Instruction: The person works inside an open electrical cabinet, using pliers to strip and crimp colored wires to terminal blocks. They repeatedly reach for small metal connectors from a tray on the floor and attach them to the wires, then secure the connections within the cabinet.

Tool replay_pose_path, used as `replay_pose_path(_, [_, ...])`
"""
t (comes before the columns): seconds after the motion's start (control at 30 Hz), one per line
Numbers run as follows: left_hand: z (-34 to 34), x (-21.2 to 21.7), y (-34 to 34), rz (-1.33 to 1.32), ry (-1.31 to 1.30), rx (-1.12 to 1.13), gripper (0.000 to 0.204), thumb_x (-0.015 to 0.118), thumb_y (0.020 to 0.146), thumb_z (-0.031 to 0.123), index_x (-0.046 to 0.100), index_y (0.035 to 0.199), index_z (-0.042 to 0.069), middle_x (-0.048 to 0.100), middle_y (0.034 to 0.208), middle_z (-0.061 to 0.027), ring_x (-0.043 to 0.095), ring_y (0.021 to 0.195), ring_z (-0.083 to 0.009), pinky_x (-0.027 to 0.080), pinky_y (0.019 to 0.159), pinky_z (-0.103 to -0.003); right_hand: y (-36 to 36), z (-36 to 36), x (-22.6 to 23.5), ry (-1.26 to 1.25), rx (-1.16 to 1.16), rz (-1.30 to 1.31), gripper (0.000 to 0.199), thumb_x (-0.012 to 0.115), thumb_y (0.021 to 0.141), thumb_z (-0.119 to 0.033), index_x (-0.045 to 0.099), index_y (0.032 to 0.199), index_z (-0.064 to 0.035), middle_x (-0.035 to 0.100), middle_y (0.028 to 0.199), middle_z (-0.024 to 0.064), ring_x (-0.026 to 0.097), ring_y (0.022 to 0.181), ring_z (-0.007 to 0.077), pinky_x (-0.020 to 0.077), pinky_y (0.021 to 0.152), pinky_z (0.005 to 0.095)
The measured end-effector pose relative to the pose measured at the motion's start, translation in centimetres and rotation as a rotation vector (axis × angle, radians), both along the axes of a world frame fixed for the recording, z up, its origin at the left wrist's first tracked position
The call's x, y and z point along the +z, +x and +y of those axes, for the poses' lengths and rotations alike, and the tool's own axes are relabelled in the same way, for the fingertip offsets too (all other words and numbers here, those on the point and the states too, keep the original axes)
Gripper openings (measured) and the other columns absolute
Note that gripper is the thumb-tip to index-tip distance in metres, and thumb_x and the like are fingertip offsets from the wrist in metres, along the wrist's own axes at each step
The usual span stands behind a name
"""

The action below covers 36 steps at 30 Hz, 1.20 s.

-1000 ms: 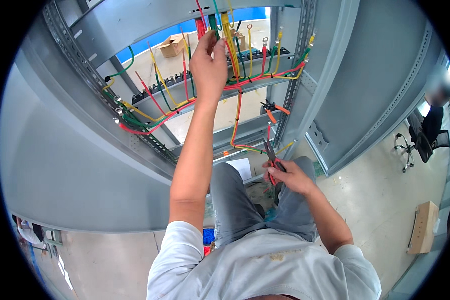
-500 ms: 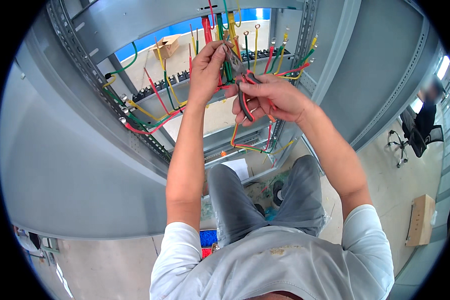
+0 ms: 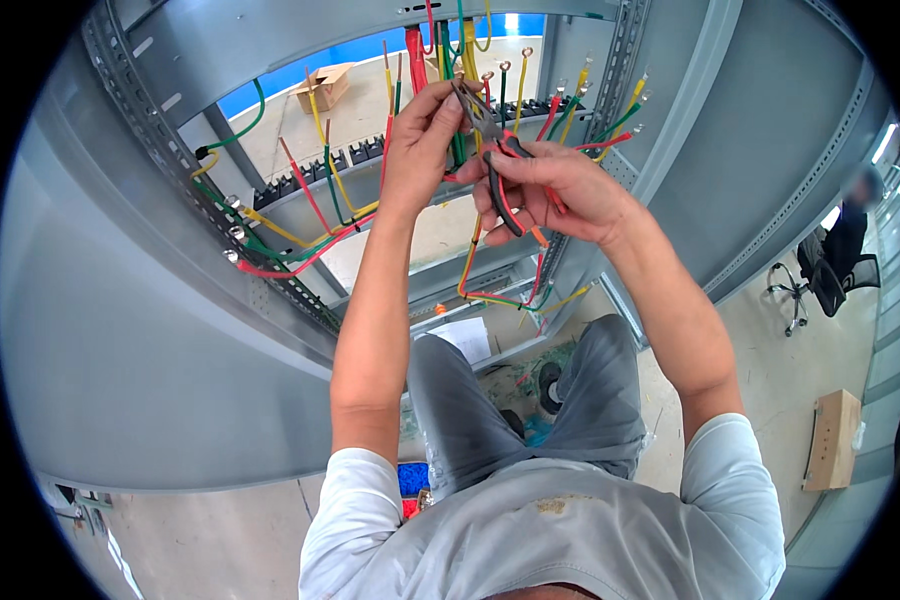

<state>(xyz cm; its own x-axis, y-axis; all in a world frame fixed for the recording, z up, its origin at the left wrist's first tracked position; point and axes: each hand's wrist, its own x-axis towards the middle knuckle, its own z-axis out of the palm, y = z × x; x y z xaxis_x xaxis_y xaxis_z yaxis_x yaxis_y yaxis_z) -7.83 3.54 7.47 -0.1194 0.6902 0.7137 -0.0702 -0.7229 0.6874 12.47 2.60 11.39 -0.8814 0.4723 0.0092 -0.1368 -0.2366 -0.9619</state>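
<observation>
My right hand [image 3: 560, 190] is closed around a pair of long-nose pliers [image 3: 502, 190] with red and black handles. Their jaws point up and away, right beside the fingertips of my left hand [image 3: 425, 140]. That hand is closed in a pinch on a thin wire; its fingers mostly cover it. Behind both hands, bundles of red, green and yellow wires [image 3: 416, 58] hang down. To the right stand wires with ends bent into small loops, among them a yellow wire [image 3: 520, 95]. Straight wires with bare copper ends, such as a red wire [image 3: 305, 185], rise on the left.
A grey metal cabinet frame surrounds my arms, with a perforated post [image 3: 150, 110] at left and a side panel [image 3: 790, 130] at right. Black terminal blocks [image 3: 362, 152] line a crossbar. Papers [image 3: 462, 340] lie low inside. At far right, someone sits on an office chair [image 3: 838, 280].
The pliers have shifted slightly right in my right hand, and their jaws look further apart. My left hand keeps its pinch. The whole view has moved a little.
</observation>
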Motion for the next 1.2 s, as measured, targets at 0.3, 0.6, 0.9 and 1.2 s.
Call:
replay_pose_path(0.3, [0.1, 0.2, -0.7, -0.002, -0.050, -0.137, 0.034, 0.059, 0.105, 0.026, 0.068, 0.127, 0.003, 0.067, 0.100, -0.0002, 0.056, 0.089, -0.0091, 0.048, 0.083, -0.026, 0.4, 1.6, -1.5, -0.173, 0.175, 0.123, 0.034, 0.053, 0.108, -0.029, 0.059, 0.123, 0.0008, 0.069, 0.103, 0.0164, 0.073, 0.096, 0.0277, 0.0611, 0.089, 0.0466])
replay_pose_path(0.6, [-0.3, 0.2, -0.8, 0.057, -0.043, -0.082, 0.046, 0.068, 0.099, 0.035, 0.067, 0.129, 0.000, 0.071, 0.115, -0.0067, 0.063, 0.106, -0.0137, 0.050, 0.096, -0.031, 0.2, 0.1, -0.3, -0.176, 0.157, 0.121, 0.039, 0.047, 0.109, -0.029, 0.054, 0.131, 0.0031, 0.068, 0.113, 0.0215, 0.071, 0.099, 0.0320, 0.0603, 0.084, 0.0484])
replay_pose_path(0.9, [1.0, -0.4, -0.9, 0.032, -0.013, -0.187, 0.038, 0.069, 0.100, 0.026, 0.068, 0.130, 0.002, 0.072, 0.121, -0.0055, 0.064, 0.108, -0.0124, 0.050, 0.097, -0.031, 0.5, -1.1, -0.5, -0.290, 0.076, 0.119, 0.027, 0.058, 0.106, -0.033, 0.057, 0.105, -0.0058, 0.052, 0.081, 0.0019, 0.044, 0.064, 0.0108, 0.0314, 0.053, 0.0285])
replay_pose_path(1.2, [1.9, -0.4, 0.9, 0.077, 0.003, -0.046, 0.031, 0.071, 0.098, 0.014, 0.070, 0.128, 0.003, 0.073, 0.114, -0.0011, 0.063, 0.108, -0.0102, 0.049, 0.097, -0.027, 1.0, -0.5, 0.1, 0.903, -0.650, -0.379, 0.031, 0.064, 0.098, -0.029, 0.064, 0.098, 0.0018, 0.066, 0.079, 0.0165, 0.064, 0.070, 0.0333, 0.0490, 0.062, 0.0423])
